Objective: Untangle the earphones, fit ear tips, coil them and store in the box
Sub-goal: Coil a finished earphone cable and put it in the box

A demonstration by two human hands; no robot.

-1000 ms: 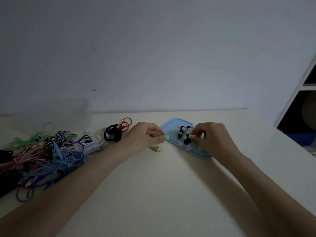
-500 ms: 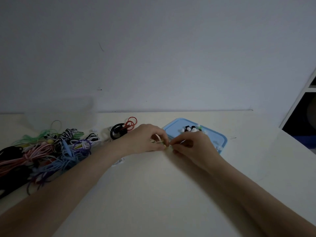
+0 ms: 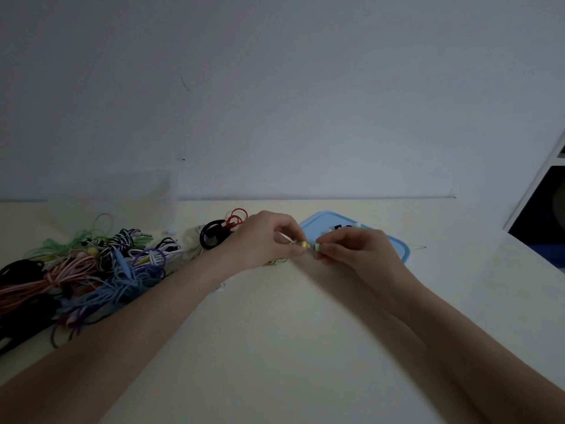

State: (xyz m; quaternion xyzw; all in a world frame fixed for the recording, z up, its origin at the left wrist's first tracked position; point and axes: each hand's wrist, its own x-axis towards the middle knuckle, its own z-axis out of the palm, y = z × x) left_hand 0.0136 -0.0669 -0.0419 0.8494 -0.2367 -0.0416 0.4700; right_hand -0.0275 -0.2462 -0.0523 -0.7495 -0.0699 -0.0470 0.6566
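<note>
My left hand (image 3: 266,237) pinches a yellow earbud (image 3: 304,245) at its fingertips, with pale cable bunched under the palm. Facing it, my right hand (image 3: 351,247) pinches a small pale green ear tip (image 3: 318,247), a narrow gap away from the earbud. Behind my right hand lies a light blue lid (image 3: 397,244) carrying several loose black and white ear tips (image 3: 344,228), mostly hidden by the hand. A heap of tangled earphones (image 3: 91,267) in green, pink, blue, purple, black and striped cable fills the table's left side.
A translucent plastic box (image 3: 113,200) stands at the back left against the wall. Black and red coiled earphones (image 3: 223,229) lie just behind my left hand. A white shelf unit (image 3: 544,191) stands at the right edge. The cream table (image 3: 290,332) spreads in front.
My right hand left the blue lid with an ear tip and came over to my left hand, which has raised the earbud. The two pieces now nearly meet.
</note>
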